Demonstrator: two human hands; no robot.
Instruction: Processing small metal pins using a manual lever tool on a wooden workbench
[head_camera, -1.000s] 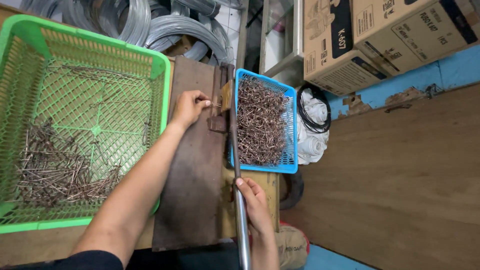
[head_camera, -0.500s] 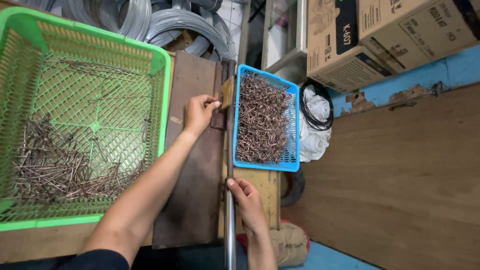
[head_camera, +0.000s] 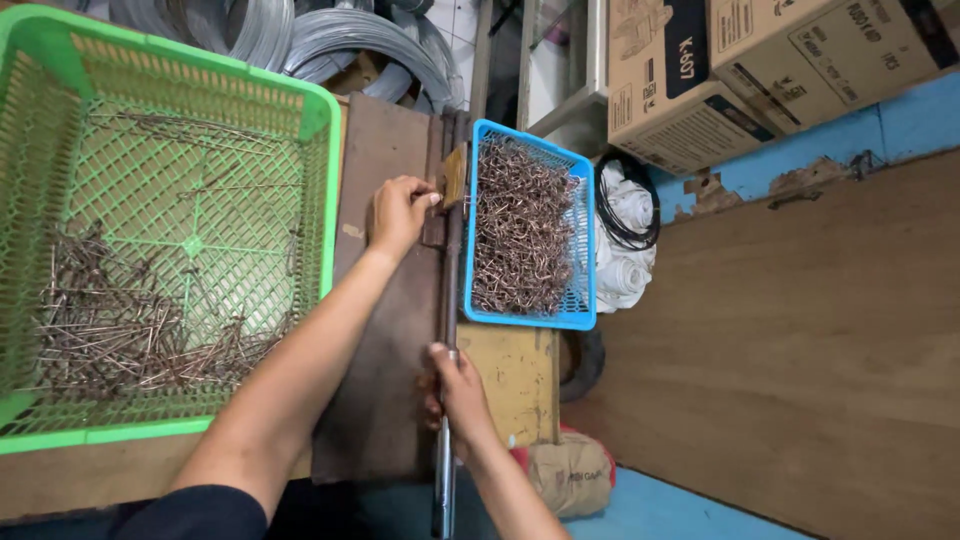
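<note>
Blue basket (head_camera: 578, 215) is heaped with bent wire pieces (head_camera: 518, 230); green basket (head_camera: 320, 150) holds straight ones (head_camera: 120, 330). Lever handle (head_camera: 444, 470) is gripped by right hand (head_camera: 455, 395); left hand (head_camera: 400, 212) is closed at the hinge block (head_camera: 455, 175).

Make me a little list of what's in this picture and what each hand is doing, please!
left hand: pressing at the top of the brown metal plate, by the lever's hinge
right hand: gripping the long metal lever
blue basket: full of bent wire pieces
green basket: straight wire pieces lying in it
behind: wire coils, cardboard boxes
</note>
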